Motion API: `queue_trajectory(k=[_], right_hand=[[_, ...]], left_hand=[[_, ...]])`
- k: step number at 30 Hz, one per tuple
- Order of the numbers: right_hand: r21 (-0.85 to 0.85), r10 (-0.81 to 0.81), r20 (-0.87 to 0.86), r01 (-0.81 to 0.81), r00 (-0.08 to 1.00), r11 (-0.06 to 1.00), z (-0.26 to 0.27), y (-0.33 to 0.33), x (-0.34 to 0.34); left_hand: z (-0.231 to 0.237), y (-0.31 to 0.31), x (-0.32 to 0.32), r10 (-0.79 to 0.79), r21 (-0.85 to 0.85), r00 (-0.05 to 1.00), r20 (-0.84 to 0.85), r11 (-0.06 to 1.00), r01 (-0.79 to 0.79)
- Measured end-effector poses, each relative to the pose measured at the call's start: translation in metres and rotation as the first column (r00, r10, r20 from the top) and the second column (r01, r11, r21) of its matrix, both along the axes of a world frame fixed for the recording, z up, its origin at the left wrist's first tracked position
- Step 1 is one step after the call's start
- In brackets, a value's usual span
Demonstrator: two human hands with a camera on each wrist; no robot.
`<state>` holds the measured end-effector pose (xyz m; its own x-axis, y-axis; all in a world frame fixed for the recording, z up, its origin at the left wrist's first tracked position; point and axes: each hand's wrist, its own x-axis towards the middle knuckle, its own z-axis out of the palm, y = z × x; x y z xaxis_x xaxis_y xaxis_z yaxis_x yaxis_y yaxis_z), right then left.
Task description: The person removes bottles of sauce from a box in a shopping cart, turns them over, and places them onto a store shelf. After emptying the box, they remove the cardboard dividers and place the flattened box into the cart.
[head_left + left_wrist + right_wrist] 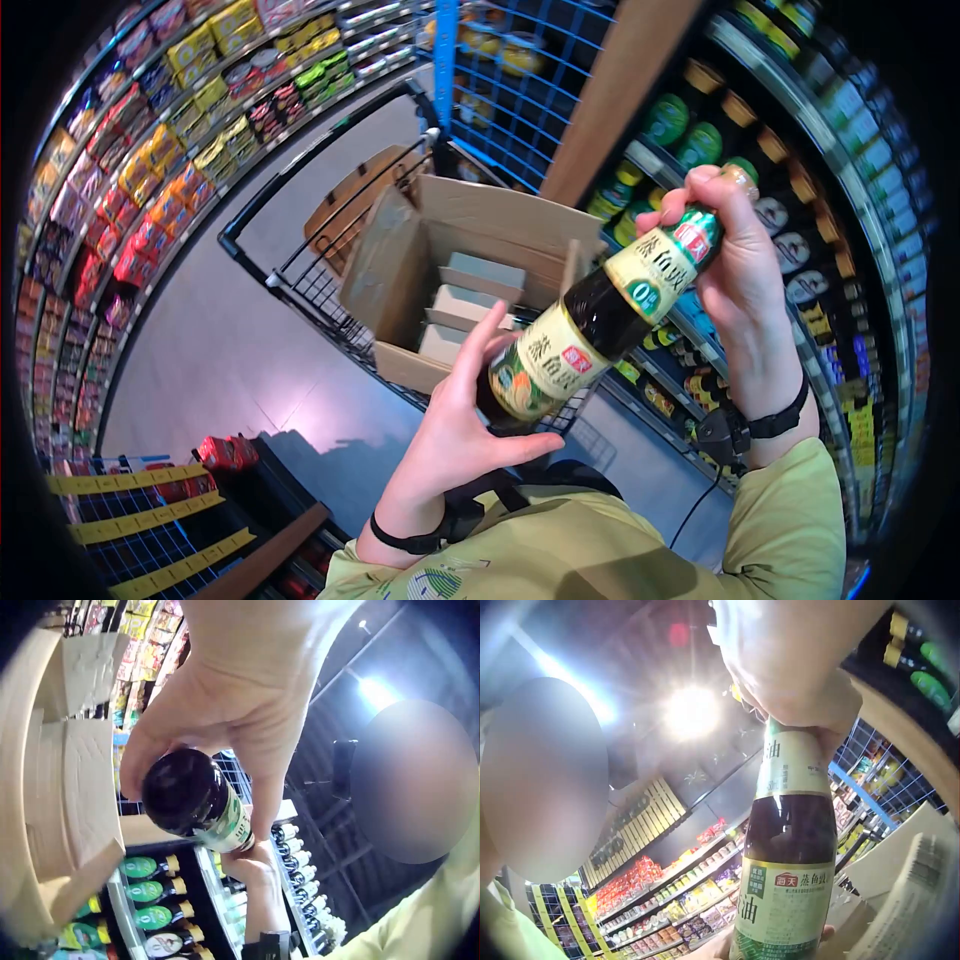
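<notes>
A dark glass bottle of soy sauce [582, 318] with cream and green labels tilts across the head view, its neck at upper right. My right hand [738, 235] grips it by the neck, fingers wrapped round just under the cap. My left hand [450, 420] is around the base end, thumb and fingers spread wide. In the left wrist view, the dark bottle bottom [180, 791] faces the camera between that hand's thumb and fingers. The right wrist view shows the bottle's printed label [784, 900] up close.
A shopping cart [285, 280] stands ahead, holding an open cardboard box [500, 205] with smaller pale boxes [482, 272] inside. Bottle shelves [790, 250] line the right. Shelves of colourful packets [150, 190] curve along the left. A blue wire rack [530, 85] rises behind the cart.
</notes>
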<state>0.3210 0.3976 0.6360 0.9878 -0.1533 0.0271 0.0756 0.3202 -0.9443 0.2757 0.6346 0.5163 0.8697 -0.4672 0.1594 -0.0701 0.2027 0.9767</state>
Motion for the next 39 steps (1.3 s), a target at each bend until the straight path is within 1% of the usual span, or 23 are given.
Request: queue_trajectory(k=[3, 4, 5, 6, 10, 11, 13, 14, 15, 17, 19, 21, 22, 23, 24, 27, 29, 31, 33, 35, 37, 38, 39], right_hand=[[0.000, -0.094, -0.069, 0.094, 0.993, 0.996, 0.000, -0.040, -0.048], [-0.001, -0.134, -0.080, 0.134, 0.988, 0.991, -0.001, -0.053, -0.065], [-0.002, -0.176, -0.094, 0.177, 0.980, 0.984, -0.003, -0.069, -0.083], [-0.027, -0.198, -0.092, 0.196, 0.976, 0.980, -0.006, -0.086, -0.101], [-0.096, -0.253, -0.161, 0.240, 0.954, 0.966, -0.025, -0.170, -0.192], [-0.140, -0.242, -0.155, 0.221, 0.958, 0.965, -0.036, -0.194, -0.217], [-0.423, -0.313, -0.127, 0.234, 0.941, 0.875, -0.059, -0.241, -0.271], [-0.487, -0.330, -0.162, 0.215, 0.930, 0.846, -0.073, -0.267, -0.300], [-0.494, -0.374, -0.176, 0.247, 0.911, 0.834, -0.084, -0.283, -0.329], [-0.347, -0.329, -0.476, 0.170, 0.815, 0.922, -0.102, -0.322, -0.383], [-0.349, -0.376, -0.506, 0.214, 0.776, 0.912, -0.133, -0.347, -0.425], [-0.358, -0.364, -0.551, 0.182, 0.751, 0.916, -0.147, -0.367, -0.456], [-0.343, -0.346, -0.612, 0.155, 0.711, 0.926, -0.150, -0.372, -0.466], [-0.327, -0.326, -0.670, 0.128, 0.667, 0.936, -0.154, -0.379, -0.473], [-0.273, -0.307, -0.685, 0.157, 0.661, 0.949, -0.165, -0.387, -0.479], [-0.252, -0.293, -0.699, 0.159, 0.653, 0.955, -0.195, -0.403, -0.478], [-0.254, -0.311, -0.721, 0.181, 0.619, 0.950, -0.216, -0.405, -0.466], [-0.270, -0.385, -0.699, 0.277, 0.602, 0.922, -0.236, -0.405, -0.450], [-0.300, -0.407, -0.711, 0.276, 0.573, 0.913, -0.253, -0.402, -0.428], [-0.374, -0.478, -0.656, 0.299, 0.584, 0.878, -0.279, -0.402, -0.408], [-0.429, -0.509, -0.634, 0.282, 0.582, 0.858, -0.299, -0.406, -0.380], [-0.487, -0.549, -0.594, 0.280, 0.588, 0.827, -0.317, -0.411, -0.371], [-0.541, -0.584, -0.551, 0.278, 0.597, 0.794, -0.334, -0.417, -0.362]], left_hand=[[0.008, -0.043, -0.030, -0.110, 0.135, 0.994, 0.002, 0.985, 0.109], [0.009, -0.062, -0.042, -0.140, 0.145, 0.990, 0.007, 0.980, 0.137], [0.007, -0.083, -0.056, -0.140, 0.220, 0.989, 0.039, 0.967, 0.128], [0.003, -0.104, -0.069, -0.145, 0.291, 0.987, 0.073, 0.949, 0.118], [-0.031, -0.192, -0.130, -0.240, 0.380, 0.969, 0.063, 0.903, 0.199], [-0.041, -0.214, -0.147, -0.272, 0.383, 0.961, 0.059, 0.895, 0.229], [-0.066, -0.256, -0.186, -0.304, 0.354, 0.950, 0.065, 0.898, 0.263], [-0.077, -0.275, -0.205, -0.330, 0.385, 0.943, 0.053, 0.878, 0.286], [-0.085, -0.294, -0.221, -0.346, 0.392, 0.937, 0.046, 0.869, 0.301], [-0.103, -0.326, -0.252, -0.416, 0.480, 0.908, 0.041, 0.806, 0.347], [-0.129, -0.353, -0.275, -0.474, 0.488, 0.880, 0.014, 0.772, 0.408], [-0.161, -0.376, -0.292, -0.555, 0.471, 0.832, -0.021, 0.728, 0.498], [-0.176, -0.383, -0.299, -0.577, 0.466, 0.817, -0.012, 0.719, 0.515], [-0.188, -0.390, -0.304, -0.574, 0.468, 0.819, -0.019, 0.719, 0.515], [-0.198, -0.397, -0.307, -0.602, 0.460, 0.797, -0.043, 0.697, 0.551], [-0.234, -0.417, -0.299, -0.647, 0.431, 0.757, -0.094, 0.659, 0.617], [-0.263, -0.429, -0.287, -0.661, 0.423, 0.747, -0.076, 0.657, 0.624], [-0.293, -0.446, -0.267, -0.672, 0.393, 0.738, -0.063, 0.663, 0.637], [-0.314, -0.463, -0.246, -0.653, 0.501, 0.754, 0.074, 0.678, 0.538], [-0.342, -0.485, -0.230, -0.620, 0.490, 0.783, 0.043, 0.697, 0.524], [-0.363, -0.512, -0.216, -0.524, 0.707, 0.850, 0.059, 0.623, 0.334], [-0.375, -0.526, -0.210, -0.496, 0.750, 0.868, 0.018, 0.581, 0.317], [-0.385, -0.540, -0.204, -0.480, 0.739, 0.877, -0.002, 0.590, 0.325]])
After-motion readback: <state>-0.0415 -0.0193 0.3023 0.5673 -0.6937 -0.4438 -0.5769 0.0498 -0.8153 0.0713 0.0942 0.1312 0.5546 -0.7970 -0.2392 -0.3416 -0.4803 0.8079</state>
